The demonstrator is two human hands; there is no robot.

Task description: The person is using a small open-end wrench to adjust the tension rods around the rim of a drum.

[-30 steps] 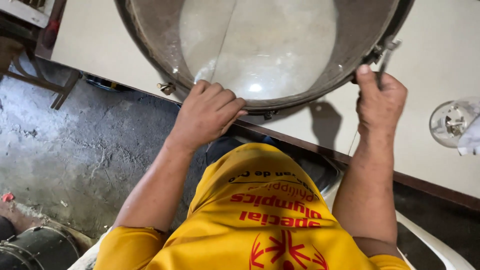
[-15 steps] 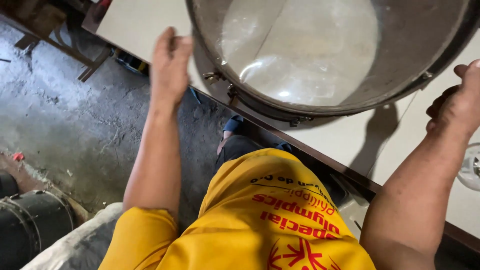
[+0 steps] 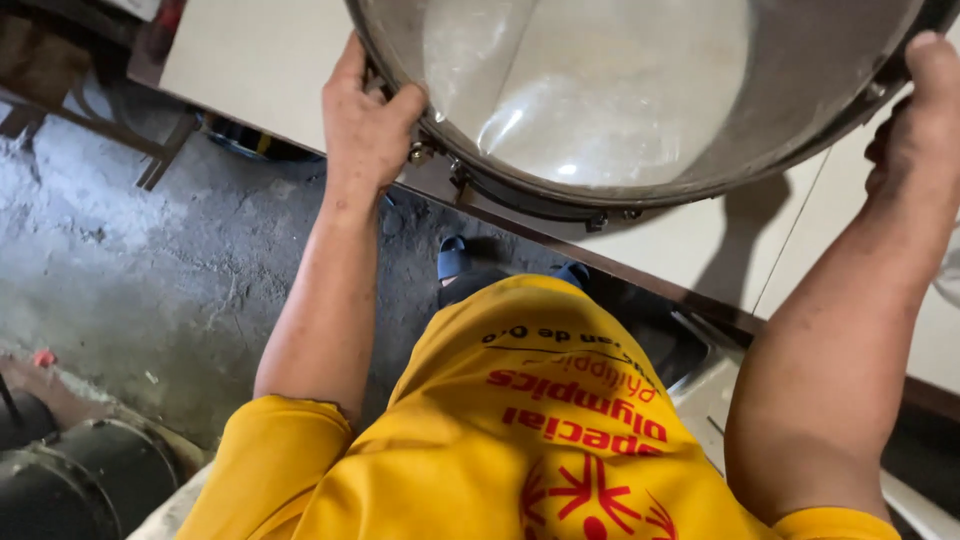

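the large round metal drum shell with a clear plastic head (image 3: 640, 100) rests at the near edge of the pale flat bench (image 3: 250, 70), its rim overhanging toward the person in the yellow printed shirt (image 3: 520, 440). the left hand (image 3: 365, 125) is clenched on the drum's left rim, fingers curled by a small metal tuning lug (image 3: 420, 152). the right hand (image 3: 915, 120) presses the right rim; whether its fingers wrap the edge i cannot tell. the shell looks stiff and fairly heavy, the metal smooth and likely slippery, the thin film head easily dented, so the hoop on opposite sides seems the safest hold. grey concrete floor (image 3: 130, 260) lies below
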